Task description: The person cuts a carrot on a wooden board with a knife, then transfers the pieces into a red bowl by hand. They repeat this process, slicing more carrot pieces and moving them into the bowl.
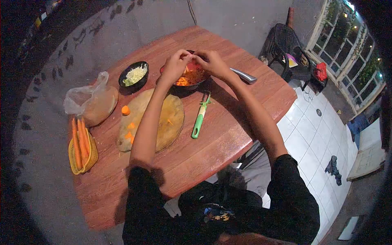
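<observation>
Left hand [176, 65] and right hand [212, 63] are pinching a red piece [193, 66] over the bowl [184, 87]; likely light, slippery, edge-held best.

the left hand [176, 66] and right hand [213, 63] fingertips blur together, grip unreadable.

On the table [220, 139], a cutting board [163, 120] lies central, a peeler [200, 116] just right of it. On their far side a bowl [192, 81] sits under the left hand [176, 65] and right hand [212, 63], with a smaller bowl [134, 75] to its left. A bag [92, 102] and a basket [83, 169] of carrots [79, 141] lie at the left edge.
</observation>
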A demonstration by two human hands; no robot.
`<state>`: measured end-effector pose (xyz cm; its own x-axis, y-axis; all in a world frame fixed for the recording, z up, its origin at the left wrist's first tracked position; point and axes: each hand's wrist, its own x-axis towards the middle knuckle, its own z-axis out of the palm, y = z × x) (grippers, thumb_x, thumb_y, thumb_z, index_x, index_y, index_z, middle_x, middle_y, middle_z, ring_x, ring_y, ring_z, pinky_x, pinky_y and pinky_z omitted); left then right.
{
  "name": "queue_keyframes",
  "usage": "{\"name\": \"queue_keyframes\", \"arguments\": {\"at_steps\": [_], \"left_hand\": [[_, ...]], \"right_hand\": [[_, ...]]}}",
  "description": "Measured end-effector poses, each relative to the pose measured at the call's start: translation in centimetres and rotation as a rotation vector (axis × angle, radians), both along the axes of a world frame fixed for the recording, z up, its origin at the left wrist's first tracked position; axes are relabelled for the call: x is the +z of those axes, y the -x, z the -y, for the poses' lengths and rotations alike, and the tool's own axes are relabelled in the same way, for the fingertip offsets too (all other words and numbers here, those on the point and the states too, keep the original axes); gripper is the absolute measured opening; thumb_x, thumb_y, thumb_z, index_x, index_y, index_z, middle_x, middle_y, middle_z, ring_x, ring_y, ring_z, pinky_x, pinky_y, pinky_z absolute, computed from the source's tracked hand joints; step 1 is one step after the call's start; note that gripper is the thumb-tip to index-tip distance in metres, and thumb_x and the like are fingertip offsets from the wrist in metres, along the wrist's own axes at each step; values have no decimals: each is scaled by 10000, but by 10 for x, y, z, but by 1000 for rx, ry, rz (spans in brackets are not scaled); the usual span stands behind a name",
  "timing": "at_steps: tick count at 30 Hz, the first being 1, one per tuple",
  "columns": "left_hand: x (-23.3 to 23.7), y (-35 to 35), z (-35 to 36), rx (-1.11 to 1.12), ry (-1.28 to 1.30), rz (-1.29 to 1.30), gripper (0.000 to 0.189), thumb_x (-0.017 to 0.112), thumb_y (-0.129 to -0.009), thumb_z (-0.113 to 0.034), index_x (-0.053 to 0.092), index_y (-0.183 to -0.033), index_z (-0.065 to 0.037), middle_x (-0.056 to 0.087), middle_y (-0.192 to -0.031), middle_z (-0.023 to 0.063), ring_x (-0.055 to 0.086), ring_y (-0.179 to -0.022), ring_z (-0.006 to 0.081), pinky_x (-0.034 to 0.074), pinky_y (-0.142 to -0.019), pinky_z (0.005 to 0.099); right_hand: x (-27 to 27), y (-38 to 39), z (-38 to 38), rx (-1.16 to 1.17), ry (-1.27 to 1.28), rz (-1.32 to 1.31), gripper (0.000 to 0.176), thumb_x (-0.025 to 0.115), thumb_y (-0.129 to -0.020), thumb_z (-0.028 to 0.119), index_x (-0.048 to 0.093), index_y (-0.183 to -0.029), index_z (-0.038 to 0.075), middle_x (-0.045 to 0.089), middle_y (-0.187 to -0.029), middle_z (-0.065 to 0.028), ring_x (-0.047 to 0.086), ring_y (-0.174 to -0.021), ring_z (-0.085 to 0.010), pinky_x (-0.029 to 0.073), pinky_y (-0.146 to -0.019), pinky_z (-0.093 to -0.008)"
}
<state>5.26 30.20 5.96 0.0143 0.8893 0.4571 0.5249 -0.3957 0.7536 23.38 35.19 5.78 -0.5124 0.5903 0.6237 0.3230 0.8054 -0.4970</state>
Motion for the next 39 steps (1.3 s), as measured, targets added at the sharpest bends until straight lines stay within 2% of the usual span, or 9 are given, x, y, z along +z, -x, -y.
{"name": "queue_keyframes", "arguments": {"at_steps": [3, 14, 16, 22, 24, 32, 35, 37, 39], "left_hand": [[2, 1, 2, 25, -118, -94, 236, 584, -956, -259, 653, -994, -36, 666, -912, 64, 625, -857, 170, 489, -775, 309], [1, 1, 5, 5, -89, -114, 240, 573, -964, -264, 640, -996, -36, 645, -856, 65, 609, -772, 160, 482, -707, 308], [0, 2, 5, 1, -111, -116, 242, 577, -962, -268, 639, -992, -36, 643, -863, 63, 603, -774, 154, 479, -700, 306], [2, -1, 7, 2, -36, -87, 250, 609, -947, -287, 634, -995, -43, 617, -837, 37, 575, -759, 124, 466, -673, 289], [1, -2, 8, 8, -51, 5, 201, 636, -921, -227, 649, -973, -34, 553, -662, -2, 488, -607, 65, 394, -539, 258], [-2, -3, 4, -86, -181, -49, 202, 636, -927, -228, 635, -988, -36, 610, -767, 23, 538, -685, 74, 449, -607, 263], [-3, -3, 3, -92, -162, -127, 203, 604, -955, -244, 620, -1004, -48, 595, -770, 26, 551, -695, 95, 453, -612, 279], [-1, -4, 5, -104, -80, -132, 203, 582, -967, -242, 615, -1016, -48, 596, -772, 36, 559, -704, 108, 458, -631, 285], [0, -6, 10, -121, -68, -45, 222, 578, -945, -221, 610, -967, -2, 565, -734, 35, 494, -667, 89, 434, -615, 280]], "right_hand": [[-1, 0, -1, 18, 16, 20, 314, 553, -958, 238, 644, -1086, -33, 685, -881, -205, 673, -787, -270, 502, -737, -383], [2, 0, 4, -82, -70, 6, 278, 550, -960, 224, 626, -1032, -33, 655, -808, -196, 641, -703, -257, 484, -661, -389], [3, -2, 3, 23, 32, -86, 277, 568, -938, 271, 654, -1101, 65, 689, -986, -191, 671, -897, -368, 518, -776, -464], [6, -1, 7, -27, -10, -72, 278, 584, -932, 269, 648, -1035, 19, 679, -937, -219, 653, -840, -407, 514, -732, -471], [4, 0, 5, -56, 63, -53, 284, 583, -934, 275, 643, -1018, 11, 673, -919, -227, 645, -823, -416, 502, -724, -482], [-2, 4, 2, -117, 89, -117, 343, 574, -946, 323, 643, -903, -10, 650, -839, -247, 628, -765, -429, 466, -666, -514], [-5, 5, -5, -160, 19, -154, 370, 576, -945, 337, 652, -857, -14, 645, -799, -244, 631, -743, -426, 467, -655, -514], [-6, 5, -7, -169, 51, -127, 403, 566, -962, 329, 615, -845, -54, 601, -727, -223, 591, -639, -279, 452, -618, -414], [-1, 3, -3, -171, 73, -90, 405, 564, -965, 334, 621, -864, -54, 597, -715, -213, 584, -639, -252, 451, -613, -407]]}}
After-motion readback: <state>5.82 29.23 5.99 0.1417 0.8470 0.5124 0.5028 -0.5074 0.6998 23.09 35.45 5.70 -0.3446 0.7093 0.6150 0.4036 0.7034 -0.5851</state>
